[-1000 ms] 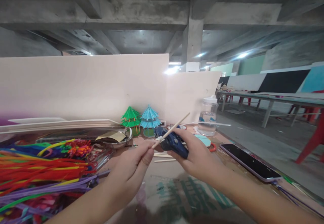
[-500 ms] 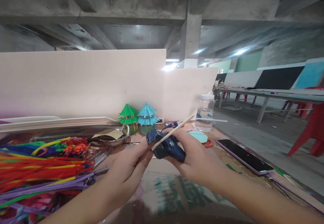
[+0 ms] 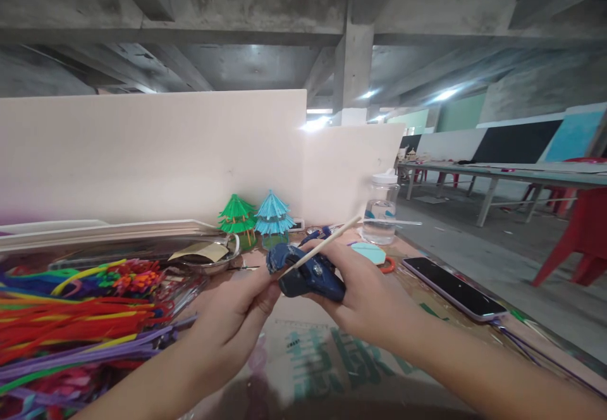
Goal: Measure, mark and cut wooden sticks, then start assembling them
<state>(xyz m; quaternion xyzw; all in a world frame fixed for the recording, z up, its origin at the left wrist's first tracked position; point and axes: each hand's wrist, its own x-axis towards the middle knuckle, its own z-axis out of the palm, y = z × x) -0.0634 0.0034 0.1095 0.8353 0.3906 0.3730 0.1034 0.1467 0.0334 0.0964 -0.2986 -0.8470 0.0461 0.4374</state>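
Observation:
In front of me, my right hand point(image 3: 365, 287) is wrapped round a dark blue hand tool point(image 3: 327, 284) with a scuffed, rounded end and a small shiny screw; its exact kind does not show. A thin pale stick point(image 3: 327, 241) slants across the tool, rising to the right. The fingers of my left hand point(image 3: 246, 306) are pinched at the stick's lower end, close against the tool's left side. Their fingertips are partly hidden. Beyond the hands stand a green tiered tree-like model point(image 3: 237, 221) and a light blue one point(image 3: 274, 217).
Bundles of coloured pipe cleaners point(image 3: 80, 319) fill the left side, near a metal bowl point(image 3: 232, 255). Right of my hands are a water bottle point(image 3: 380, 211), a light blue disc point(image 3: 368, 253), orange-handled scissors point(image 3: 389, 264) and a phone point(image 3: 453, 288). A white panel point(image 3: 156, 154) rises behind.
Both hands have shifted slightly left with the tool and stick, while the whole view has also moved a little. The grip looks the same.

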